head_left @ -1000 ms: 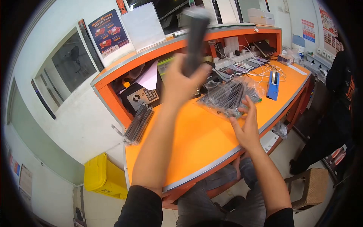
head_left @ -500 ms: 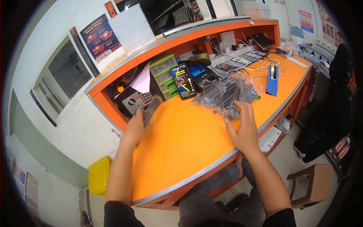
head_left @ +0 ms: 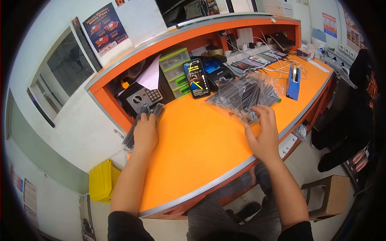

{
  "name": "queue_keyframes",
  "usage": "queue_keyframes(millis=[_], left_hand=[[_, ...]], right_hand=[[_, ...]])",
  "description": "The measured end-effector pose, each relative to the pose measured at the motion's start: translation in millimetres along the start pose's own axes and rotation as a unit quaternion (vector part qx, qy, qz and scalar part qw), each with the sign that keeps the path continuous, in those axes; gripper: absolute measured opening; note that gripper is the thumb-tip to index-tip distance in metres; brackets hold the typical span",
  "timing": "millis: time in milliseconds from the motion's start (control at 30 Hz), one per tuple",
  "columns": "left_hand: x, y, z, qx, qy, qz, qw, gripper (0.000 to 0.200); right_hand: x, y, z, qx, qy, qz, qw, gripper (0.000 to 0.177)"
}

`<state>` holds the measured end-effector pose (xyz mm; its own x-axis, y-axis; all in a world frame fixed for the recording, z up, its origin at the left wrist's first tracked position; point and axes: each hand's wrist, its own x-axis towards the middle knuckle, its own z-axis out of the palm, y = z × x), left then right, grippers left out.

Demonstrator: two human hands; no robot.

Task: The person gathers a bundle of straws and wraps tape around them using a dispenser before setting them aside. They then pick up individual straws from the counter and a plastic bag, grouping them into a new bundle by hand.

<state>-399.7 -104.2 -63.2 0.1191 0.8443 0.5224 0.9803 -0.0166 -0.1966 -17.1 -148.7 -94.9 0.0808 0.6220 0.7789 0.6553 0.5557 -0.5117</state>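
My left hand (head_left: 146, 132) rests with its fingers on a clear packet of dark thin sticks (head_left: 130, 136) at the left edge of the orange counter (head_left: 193, 148), in front of the small safe (head_left: 140, 99). Whether the fingers grip the packet or only lie on it is hard to tell. My right hand (head_left: 265, 134) is open, its thumb and fingers apart, at the near edge of a large clear bag of dark sticks (head_left: 245, 94). A lit phone (head_left: 197, 79) stands upright between the safe and the bag.
Behind the phone is a green drawer unit (head_left: 175, 70). A blue tape dispenser (head_left: 293, 83) stands right of the large bag, near cables (head_left: 295, 68). Below are a yellow bin (head_left: 101, 180) and a brown stool (head_left: 331, 197). A person in dark clothes (head_left: 345, 132) is at the right.
My left hand has lowered a blurred dark packet onto the counter's left edge, where sticks now lie under its fingers. My right hand stays by the large bag. The view has shifted slightly.
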Motion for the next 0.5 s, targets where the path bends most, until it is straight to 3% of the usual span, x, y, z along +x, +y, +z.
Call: queue_keyframes(millis=[67, 167, 300, 400, 500], left_hand=[[1.2, 2.2, -4.2, -0.017, 0.006, -0.027, 0.999, 0.036], [2.3, 5.3, -7.7, -0.032, 0.044, 0.005, 0.998, 0.04], [-1.1, 34.6, -25.0, -0.091, 0.055, 0.094, 0.99, 0.037], [-0.7, 54.6, -25.3, -0.133, 0.044, 0.162, 0.977, 0.033], [-3.2, 65.9, -22.3, -0.163, 0.03, 0.209, 0.964, 0.026]], right_hand=[[-0.8, -1.1, -0.4, -0.006, -0.003, -0.003, 1.0, 0.048], [-1.5, -0.9, -0.3, -0.021, 0.001, -0.011, 1.0, 0.046], [0.2, 3.8, 2.2, -0.02, 0.028, -0.041, 0.999, 0.04], [12.0, 4.5, -5.3, 0.065, 0.049, 0.003, 0.997, 0.031], [46.6, 11.6, -17.1, 0.078, 0.05, -0.047, 0.995, 0.026]])
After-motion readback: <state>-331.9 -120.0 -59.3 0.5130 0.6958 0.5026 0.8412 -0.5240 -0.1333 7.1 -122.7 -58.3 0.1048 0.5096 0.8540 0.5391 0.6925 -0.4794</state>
